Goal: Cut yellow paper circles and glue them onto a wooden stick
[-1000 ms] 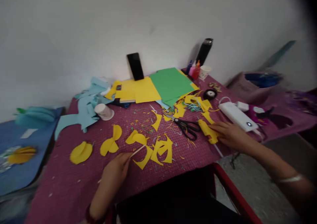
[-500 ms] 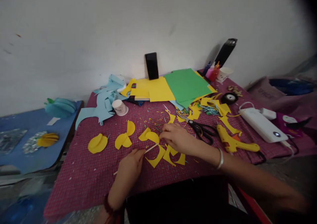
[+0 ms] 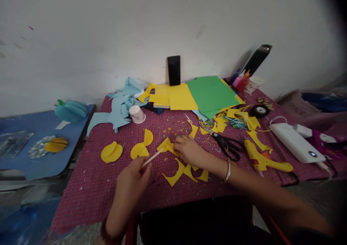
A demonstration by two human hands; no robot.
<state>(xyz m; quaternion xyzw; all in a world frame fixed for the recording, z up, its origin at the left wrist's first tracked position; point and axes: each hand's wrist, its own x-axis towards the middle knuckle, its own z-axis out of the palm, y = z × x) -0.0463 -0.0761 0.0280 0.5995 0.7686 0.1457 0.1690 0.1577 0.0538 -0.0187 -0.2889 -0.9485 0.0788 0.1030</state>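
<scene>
My left hand [image 3: 135, 180] is closed around a thin pale stick [image 3: 154, 157], which slants up to the right with its tip at a folded yellow paper piece [image 3: 166, 144]. My right hand [image 3: 188, 149] has its fingers bent down on the right end of that paper piece, covering part of it. To the left lie more folded yellow paper circles [image 3: 140, 150] and a round yellow stack [image 3: 111, 152]. Cut yellow paper scraps [image 3: 175, 175] lie just below my right hand. Black-handled scissors [image 3: 226, 144] rest right of it, blades pointing up-left.
A yellow glue gun [image 3: 264, 158] and white power bank [image 3: 295, 142] lie at the right. Behind stand a paper cup [image 3: 137, 114], a phone [image 3: 174, 70], green paper [image 3: 214, 95] and a black bottle [image 3: 257, 60]. Paper ornaments [image 3: 71, 110] sit on a blue table at left.
The view has swung slightly left. My left hand has drawn back to the left with the stick, whose tip has left my right fingers. My right hand has shifted onto the yellow paper piece.
</scene>
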